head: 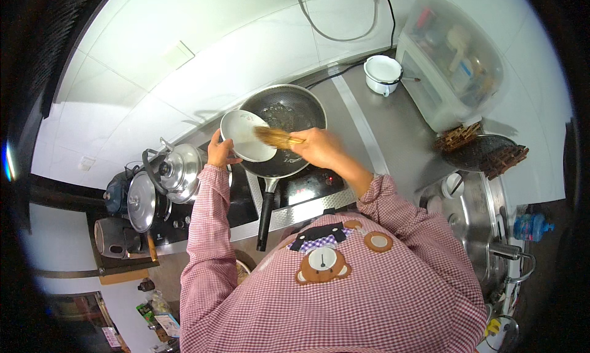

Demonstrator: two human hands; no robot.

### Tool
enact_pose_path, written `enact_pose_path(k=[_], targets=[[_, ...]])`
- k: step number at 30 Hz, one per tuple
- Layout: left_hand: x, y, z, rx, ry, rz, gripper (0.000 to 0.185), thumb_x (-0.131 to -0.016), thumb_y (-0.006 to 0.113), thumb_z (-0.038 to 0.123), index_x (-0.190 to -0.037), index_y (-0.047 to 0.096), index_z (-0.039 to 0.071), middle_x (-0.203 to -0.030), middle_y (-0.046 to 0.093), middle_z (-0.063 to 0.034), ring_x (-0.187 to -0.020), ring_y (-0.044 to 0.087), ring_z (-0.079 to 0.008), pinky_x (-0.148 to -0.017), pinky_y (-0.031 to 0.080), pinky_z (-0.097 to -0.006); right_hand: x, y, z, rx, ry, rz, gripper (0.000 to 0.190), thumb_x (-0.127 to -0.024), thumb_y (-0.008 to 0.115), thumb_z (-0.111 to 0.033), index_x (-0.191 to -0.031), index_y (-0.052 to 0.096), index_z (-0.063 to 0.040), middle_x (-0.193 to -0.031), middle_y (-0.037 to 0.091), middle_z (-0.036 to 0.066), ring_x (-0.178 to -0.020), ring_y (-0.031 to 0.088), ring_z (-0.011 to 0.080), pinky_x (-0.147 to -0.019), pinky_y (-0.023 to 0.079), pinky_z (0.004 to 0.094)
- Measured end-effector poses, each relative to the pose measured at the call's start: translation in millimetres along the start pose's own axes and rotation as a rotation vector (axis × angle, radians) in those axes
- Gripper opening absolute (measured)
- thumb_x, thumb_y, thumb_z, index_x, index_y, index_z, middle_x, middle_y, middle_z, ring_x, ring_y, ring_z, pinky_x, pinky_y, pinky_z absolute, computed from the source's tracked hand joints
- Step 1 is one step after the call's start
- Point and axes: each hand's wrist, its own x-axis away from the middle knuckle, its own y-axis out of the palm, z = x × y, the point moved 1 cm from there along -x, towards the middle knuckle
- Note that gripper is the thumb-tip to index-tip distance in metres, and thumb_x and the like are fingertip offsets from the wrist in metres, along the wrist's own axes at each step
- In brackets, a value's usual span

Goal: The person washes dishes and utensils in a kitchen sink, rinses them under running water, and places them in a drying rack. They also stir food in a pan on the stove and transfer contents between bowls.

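Note:
My left hand (221, 149) grips the lower left rim of a white bowl (247, 141), which is tilted over the left side of a frying pan (304, 104). In my right hand (319, 145) is a short straw brush (273, 137), its bristles pointing left over the bowl's inside. Whether the bristles touch the bowl I cannot tell. A little bubbly liquid shows on the pan's dark bottom. The pan stands on a black induction cooktop (304, 187) with red lights, its black handle pointing towards me.
A steel kettle (182, 171) and a lidded pot (142, 201) stand at the left. Behind the counter rises a tiled wall. At the right are a lidded white enamel pot (382, 72), a plastic storage box (428, 95), a dark wok-shaped pan (477, 152) and a steel sink (474, 228).

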Motion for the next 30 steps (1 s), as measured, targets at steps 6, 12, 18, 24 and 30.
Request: enact_pose_path(k=[6,12,18,24,30], targets=[[12.4,26.9,15.9,0.070,0.005,-0.087,0.067,-0.076,0.052,0.003,-0.141,0.037,0.009,-0.086,0.060,-0.0085,-0.062,0.059,-0.0166,-0.050,0.060,-0.0391,-30.7,60.9,26.4,-0.122,0.114,0.109,0.040,-0.083,0.059,-0.035,-0.119,0.064,-0.017,-0.100,0.067,0.019,-0.093,0.065,0.0342,-0.082,0.051,0.0416],[24.7,26.6,17.1,0.039,0.061,0.019,0.068,-0.076,0.051,0.001,-0.142,0.032,0.005,-0.087,0.060,-0.0120,-0.065,0.062,-0.0219,-0.050,0.060,-0.0407,12.1,50.4,8.2,0.033,0.089,-0.050,0.039,-0.086,0.053,-0.037,-0.123,0.061,-0.027,-0.099,0.067,0.019,-0.093,0.064,0.0369,-0.084,0.051,0.0452],[22.1,12.7,25.8,0.067,0.060,0.006,0.059,-0.078,0.046,0.005,-0.136,0.038,0.003,-0.094,0.059,-0.0168,-0.065,0.063,-0.0244,-0.047,0.059,-0.0380,-6.9,32.8,43.3,0.092,0.176,0.151,0.035,-0.086,0.053,-0.031,-0.115,0.064,-0.015,-0.098,0.067,0.020,-0.092,0.064,0.0371,-0.082,0.050,0.0470],[10.0,-45.4,7.4,0.475,-0.224,-0.193,0.050,-0.075,0.043,0.017,-0.118,0.049,-0.008,-0.100,0.064,-0.0207,-0.078,0.068,-0.0321,-0.052,0.059,-0.0350,2.4,21.6,77.4,-0.264,0.163,0.265,0.042,-0.086,0.058,-0.039,-0.119,0.063,-0.015,-0.097,0.068,0.017,-0.086,0.066,0.0315,-0.076,0.051,0.0390],[10.9,-24.9,-25.6,0.991,-0.212,-0.551,0.050,-0.081,0.045,0.019,-0.119,0.046,-0.014,-0.104,0.057,-0.0302,-0.076,0.059,-0.0389,-0.058,0.055,-0.0378,14.8,42.2,70.8,-0.684,0.001,0.322,0.045,-0.085,0.065,-0.030,-0.121,0.060,-0.003,-0.088,0.070,0.015,-0.073,0.065,0.0148,-0.067,0.049,0.0286]])
